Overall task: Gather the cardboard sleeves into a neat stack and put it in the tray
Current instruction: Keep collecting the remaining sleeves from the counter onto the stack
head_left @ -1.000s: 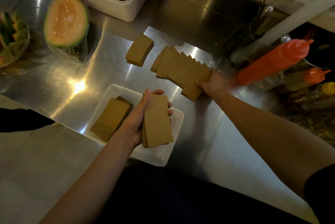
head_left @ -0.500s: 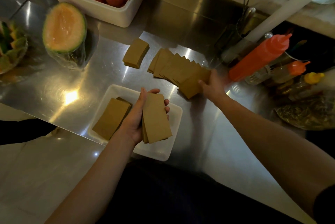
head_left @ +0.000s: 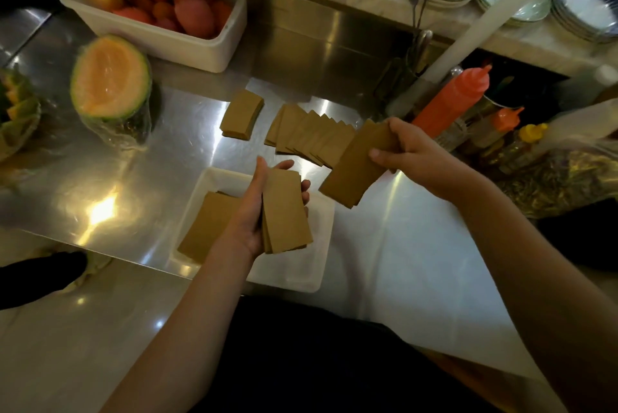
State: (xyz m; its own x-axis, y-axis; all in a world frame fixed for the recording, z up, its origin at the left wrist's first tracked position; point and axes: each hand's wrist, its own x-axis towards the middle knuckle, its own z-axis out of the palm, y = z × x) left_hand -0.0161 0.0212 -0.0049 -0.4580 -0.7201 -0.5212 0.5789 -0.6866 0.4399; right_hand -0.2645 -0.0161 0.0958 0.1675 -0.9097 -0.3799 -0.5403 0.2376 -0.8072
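Left hand (head_left: pixel 254 212) fingers grip a sleeve stack (head_left: pixel 286 212) above the white tray (head_left: pixel 321 245); right hand (head_left: pixel 411 151) fingers clasp more sleeves (head_left: pixel 354 168). Fanned sleeves (head_left: pixel 311 133) lie on the bench (head_left: pixel 187 151) beside a halved melon (head_left: pixel 108 78) and sauce bottles (head_left: pixel 451 98).

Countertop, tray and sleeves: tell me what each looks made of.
Countertop: looks like brushed stainless steel, grey with sharp mirror glare from the lights.
Tray: probably plastic or melamine; plain white, smooth, rounded rim.
Sleeves: matte brown cardboard, thin, flat and dull, without shine.
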